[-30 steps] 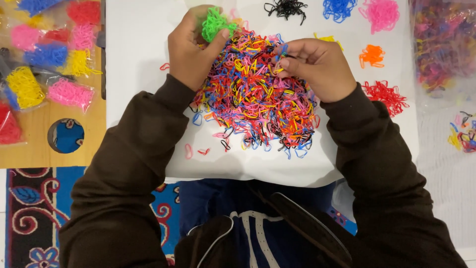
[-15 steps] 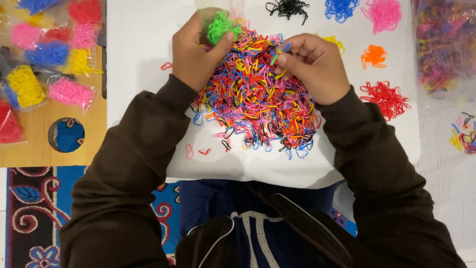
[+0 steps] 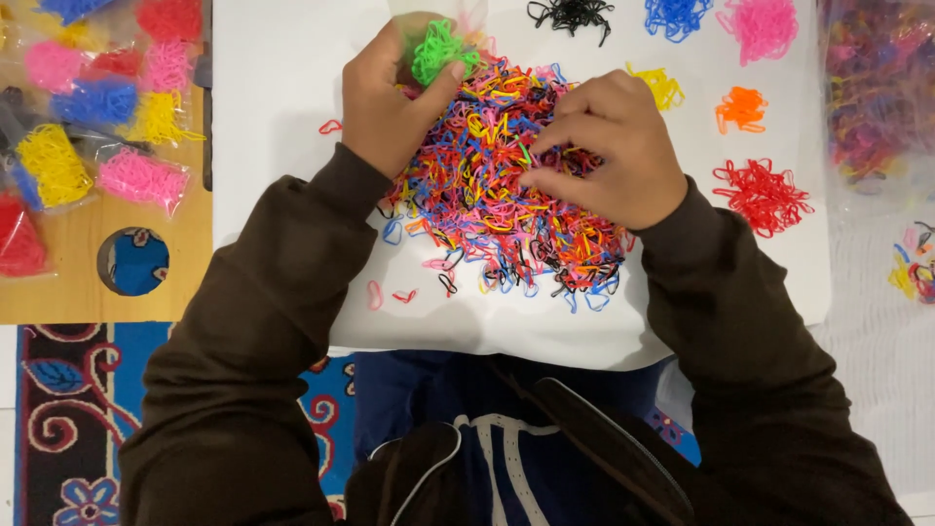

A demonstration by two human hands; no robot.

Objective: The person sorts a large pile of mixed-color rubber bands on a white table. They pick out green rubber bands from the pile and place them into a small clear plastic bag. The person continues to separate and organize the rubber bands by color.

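Bright, even overhead light, soft shadows under the sleeves, sharp centre, slightly blurred edges.

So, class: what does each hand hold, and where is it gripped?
The left hand pinches a green bunch of rubber bands at its lower edge. The right hand rests its fingers in the mixed pile; any hold is hidden.

Both arms wear long dark brown sleeves of soft, creased fabric, their cuffs ending at the wrists just behind the fingers. The left hand (image 3: 390,107) and right hand (image 3: 609,151) are bare, without rings or a watch. Below are dark navy trousers with thin white stripes.
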